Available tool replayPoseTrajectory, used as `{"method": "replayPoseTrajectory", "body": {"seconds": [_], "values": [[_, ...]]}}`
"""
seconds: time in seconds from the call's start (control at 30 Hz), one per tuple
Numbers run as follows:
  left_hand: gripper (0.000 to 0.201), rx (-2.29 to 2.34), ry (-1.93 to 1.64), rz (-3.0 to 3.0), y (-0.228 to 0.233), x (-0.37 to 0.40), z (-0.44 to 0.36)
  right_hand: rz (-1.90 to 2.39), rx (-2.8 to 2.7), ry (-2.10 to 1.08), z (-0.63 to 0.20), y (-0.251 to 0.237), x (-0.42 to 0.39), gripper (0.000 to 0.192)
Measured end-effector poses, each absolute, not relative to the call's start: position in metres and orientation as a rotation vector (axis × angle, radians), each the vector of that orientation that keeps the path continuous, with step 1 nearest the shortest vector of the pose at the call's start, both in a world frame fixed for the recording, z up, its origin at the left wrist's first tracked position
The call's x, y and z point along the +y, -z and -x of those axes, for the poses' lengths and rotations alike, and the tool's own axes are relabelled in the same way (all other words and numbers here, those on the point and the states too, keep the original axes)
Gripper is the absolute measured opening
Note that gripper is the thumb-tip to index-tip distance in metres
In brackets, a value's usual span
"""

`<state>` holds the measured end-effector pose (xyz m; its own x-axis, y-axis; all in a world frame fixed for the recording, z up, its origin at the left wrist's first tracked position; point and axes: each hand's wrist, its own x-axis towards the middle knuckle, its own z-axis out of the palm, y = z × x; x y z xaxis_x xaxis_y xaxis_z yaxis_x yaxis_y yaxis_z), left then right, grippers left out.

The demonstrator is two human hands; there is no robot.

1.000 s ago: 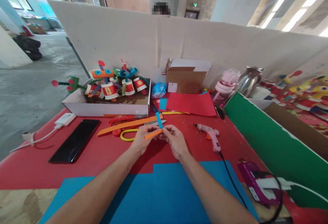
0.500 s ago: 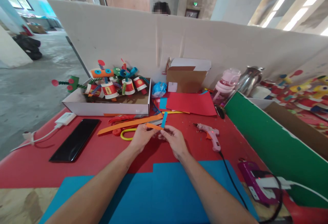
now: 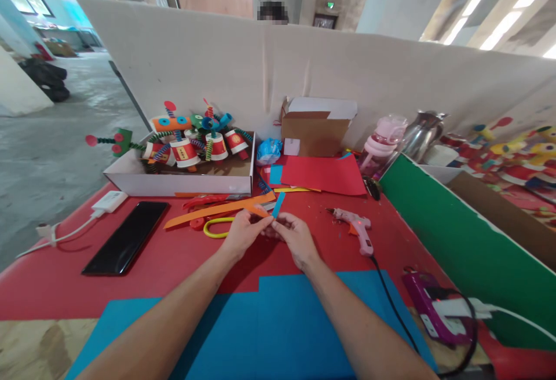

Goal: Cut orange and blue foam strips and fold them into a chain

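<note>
One blue sheet (image 3: 278, 333) lies nearest on the red desk (image 3: 56, 287). Above it both hands meet: left hand (image 3: 243, 235) and right hand (image 3: 295, 238) pinch, fingertips together, one short blue strip (image 3: 278, 204) and one orange strip (image 3: 258, 210) sticking up just beyond them. Right: one pink glue gun (image 3: 356, 230). Left: one black phone (image 3: 127, 245). Far: one white box (image 3: 182, 180) of paper-cup figures.

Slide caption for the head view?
Left hand and right hand pinch a blue paper strip and orange paper strip together.
</note>
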<state>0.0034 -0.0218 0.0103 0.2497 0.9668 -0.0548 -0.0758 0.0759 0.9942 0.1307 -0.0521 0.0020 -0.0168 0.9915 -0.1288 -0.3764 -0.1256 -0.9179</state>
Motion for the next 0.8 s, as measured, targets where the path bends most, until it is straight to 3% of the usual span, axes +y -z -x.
{"method": "replayPoseTrajectory", "body": {"seconds": [0.8], "values": [[0.020,1.000,-1.035,-1.355,-0.0106,-0.0227,-0.0029,1.055,-0.768,-1.460,-0.1320,-0.0039,-0.0516,0.032]]}}
